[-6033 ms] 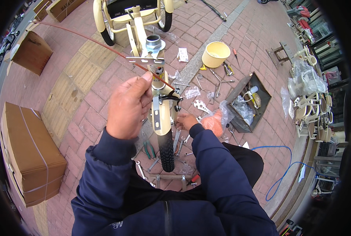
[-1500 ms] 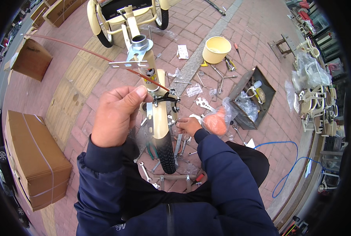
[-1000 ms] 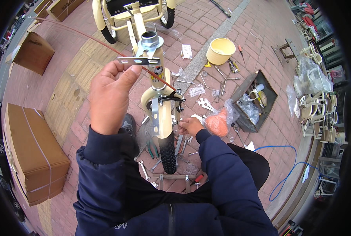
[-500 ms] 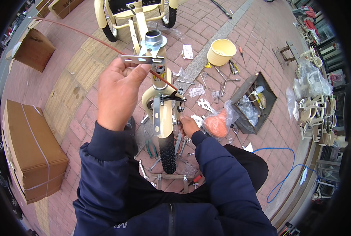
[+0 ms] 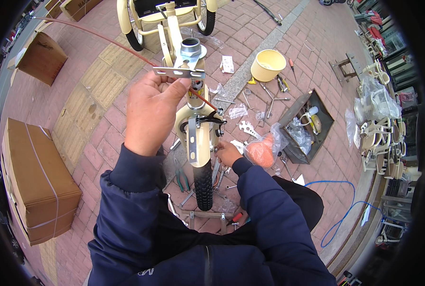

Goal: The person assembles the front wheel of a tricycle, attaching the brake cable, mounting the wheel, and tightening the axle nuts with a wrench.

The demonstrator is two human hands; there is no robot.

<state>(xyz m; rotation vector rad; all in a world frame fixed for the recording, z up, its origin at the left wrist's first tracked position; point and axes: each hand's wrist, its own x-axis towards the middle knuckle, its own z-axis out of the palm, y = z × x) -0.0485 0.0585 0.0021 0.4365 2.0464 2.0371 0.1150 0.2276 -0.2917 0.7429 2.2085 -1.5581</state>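
In front of me stands a cream tricycle with its front wheel [image 5: 203, 186] toward me. My left hand [image 5: 151, 112] pinches a slotted metal bracket [image 5: 179, 72] between thumb and fingers, just below the open steering tube [image 5: 190, 46]. A red-brown cable [image 5: 122, 46] runs behind that hand down to the black brake arm [image 5: 205, 119]. A second slotted metal strip [image 5: 192, 138] stands against the cream front mudguard [image 5: 202, 152]. On the wheel's right side, my right hand [image 5: 228, 153] has its fingers closed beside the fork; what they grip is too small to make out.
Spanners, green-handled pliers [image 5: 181, 176] and plastic scraps lie around the wheel. Farther right are a bubble-wrapped orange item [image 5: 261, 151], a dark metal toolbox [image 5: 327, 120] and a cream bucket [image 5: 262, 71]. A large carton [image 5: 45, 181] stands left; a blue hose [image 5: 348, 209] lies right.
My left hand, the bracket and the steering tube have shifted slightly to the right in view. My right hand stays at the same place beside the fork.
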